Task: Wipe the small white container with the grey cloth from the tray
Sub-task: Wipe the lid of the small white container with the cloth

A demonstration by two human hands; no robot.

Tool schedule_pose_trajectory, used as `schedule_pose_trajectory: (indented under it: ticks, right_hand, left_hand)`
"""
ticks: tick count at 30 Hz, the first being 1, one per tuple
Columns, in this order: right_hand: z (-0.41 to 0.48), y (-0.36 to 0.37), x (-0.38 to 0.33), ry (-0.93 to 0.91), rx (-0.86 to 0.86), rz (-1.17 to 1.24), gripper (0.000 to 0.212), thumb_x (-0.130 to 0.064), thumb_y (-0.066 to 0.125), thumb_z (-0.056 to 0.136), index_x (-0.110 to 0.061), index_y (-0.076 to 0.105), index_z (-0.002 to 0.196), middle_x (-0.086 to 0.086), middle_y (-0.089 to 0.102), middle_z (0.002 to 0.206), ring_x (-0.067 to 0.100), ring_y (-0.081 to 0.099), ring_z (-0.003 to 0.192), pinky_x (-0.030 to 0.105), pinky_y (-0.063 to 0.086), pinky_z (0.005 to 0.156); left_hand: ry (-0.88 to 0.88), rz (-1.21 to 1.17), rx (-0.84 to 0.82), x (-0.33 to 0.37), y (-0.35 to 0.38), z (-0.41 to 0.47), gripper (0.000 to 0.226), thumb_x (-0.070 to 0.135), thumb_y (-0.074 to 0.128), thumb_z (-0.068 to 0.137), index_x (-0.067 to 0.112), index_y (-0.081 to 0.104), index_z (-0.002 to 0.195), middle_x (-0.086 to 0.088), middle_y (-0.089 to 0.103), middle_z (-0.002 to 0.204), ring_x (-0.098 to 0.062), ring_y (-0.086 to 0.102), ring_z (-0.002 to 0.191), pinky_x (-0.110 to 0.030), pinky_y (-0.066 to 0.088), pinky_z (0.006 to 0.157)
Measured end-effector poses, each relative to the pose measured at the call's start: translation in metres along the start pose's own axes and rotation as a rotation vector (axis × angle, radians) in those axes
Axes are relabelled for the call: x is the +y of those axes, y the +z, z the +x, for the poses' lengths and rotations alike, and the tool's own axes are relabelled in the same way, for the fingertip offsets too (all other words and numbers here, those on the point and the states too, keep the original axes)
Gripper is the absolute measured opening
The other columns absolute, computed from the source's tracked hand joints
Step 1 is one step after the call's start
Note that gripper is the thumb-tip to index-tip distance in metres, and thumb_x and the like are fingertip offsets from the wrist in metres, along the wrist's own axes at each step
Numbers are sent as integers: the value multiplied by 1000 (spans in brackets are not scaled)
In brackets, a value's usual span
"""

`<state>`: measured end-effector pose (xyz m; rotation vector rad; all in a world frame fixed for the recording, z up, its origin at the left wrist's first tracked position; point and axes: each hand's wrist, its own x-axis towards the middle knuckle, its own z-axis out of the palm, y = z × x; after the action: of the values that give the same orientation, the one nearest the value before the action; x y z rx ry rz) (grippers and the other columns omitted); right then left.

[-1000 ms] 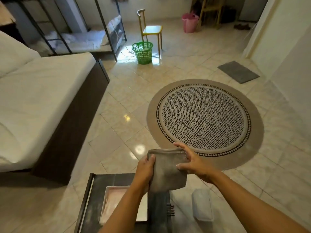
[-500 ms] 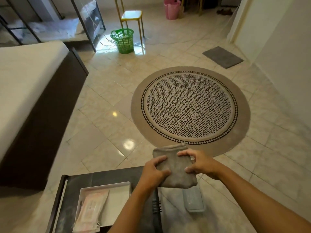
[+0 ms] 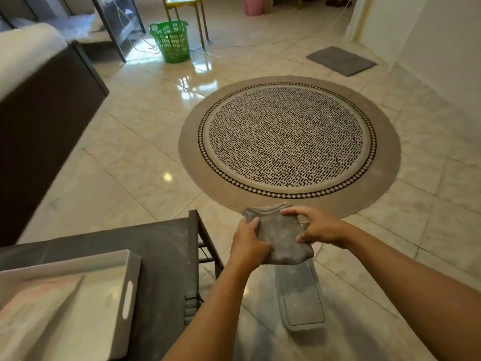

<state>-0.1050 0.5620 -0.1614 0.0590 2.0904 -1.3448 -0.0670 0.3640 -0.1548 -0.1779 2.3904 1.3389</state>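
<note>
Both hands hold a folded grey cloth [image 3: 279, 234] in the air over the floor. My left hand [image 3: 248, 244] grips its left edge and my right hand [image 3: 316, 225] pinches its right side. Below the cloth a small, pale rectangular container [image 3: 302, 300] lies on the tiles, its far end hidden by the cloth. A white tray [image 3: 130, 290] with a slot handle sits on the dark table [image 3: 166, 256] at lower left, with a flat pinkish packet [image 3: 33, 311] inside.
A round patterned rug [image 3: 289, 142] lies ahead. A bed with a dark frame [image 3: 44, 121] stands on the left. Farther off are a green basket [image 3: 171, 40], a yellow chair [image 3: 186, 6], a grey mat [image 3: 341, 61] and a white wall on the right.
The view has swung right and down, so the table and tray slid left. Both hands have bunched the cloth smaller and kept hold of it above the container.
</note>
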Motion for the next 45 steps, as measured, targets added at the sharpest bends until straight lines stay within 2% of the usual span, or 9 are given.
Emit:
schedule_pose_trajectory:
  ticks: [8,14,18,27,31,36,39,42,45]
  right_hand:
    - [-34,21,39,-146,85,-89,81,19,63,75,-28,51,140,7,41,139,31,57,109,31,60,66]
    - [-134,47,34,-217,59,-161,92,18,66,75,-29,38,148,6,38,135,33,51,117,49,62,82]
    - [-196,65,29,-289,95,-149,99,24,62,73,-29,32,151,7,38,139,33,54,118,39,63,73]
    - [-276,84,17,-403,260,-190,89,26,56,73,-14,35,150,9,45,147,29,41,138,30,58,78]
    - [-295,88,9,-439,270,-227,84,25,57,74,-13,41,146,6,50,140,26,44,134,28,57,76]
    - [-304,84,3,-495,302,-325,80,21,57,76,-17,44,146,5,49,144,26,52,123,30,53,80]
    - [-295,75,7,-517,302,-353,77,23,51,76,-16,49,143,5,54,137,26,53,124,33,52,86]
    - [-271,65,16,-492,225,-360,70,21,52,77,-17,57,135,0,59,123,23,56,115,32,57,81]
    - [-234,60,29,-441,113,-363,60,15,61,79,-19,61,129,-1,59,123,23,58,114,35,61,80]
  left_hand:
    - [80,-5,132,-31,45,-35,85,1,75,79,13,33,152,-4,37,148,-26,45,130,-40,49,105]
    - [174,-61,190,-24,59,-134,69,1,74,80,12,44,142,-3,41,133,-21,49,115,-30,56,86]
    - [209,-176,212,-21,66,-183,62,1,76,76,10,52,132,-7,53,124,-22,60,105,-38,62,81]
    - [284,-238,252,-16,76,-257,86,-2,78,72,10,39,148,-6,49,126,-27,56,112,-34,59,82]
    - [304,-215,262,-10,74,-272,72,-5,75,75,9,47,139,-2,47,113,-28,55,110,-40,58,89]
    - [335,-235,274,-5,79,-275,53,-6,73,74,20,53,115,2,55,103,-15,57,93,-24,55,67]
    - [292,-210,324,-7,83,-265,81,11,83,65,32,46,134,-6,53,125,-23,54,110,-40,56,88]
    - [190,18,452,-10,84,-243,110,29,89,66,36,22,153,-10,29,144,-33,30,135,-47,38,107]
    - [218,35,357,-15,85,-212,97,24,89,67,33,37,148,0,29,142,-26,28,135,-48,38,107]
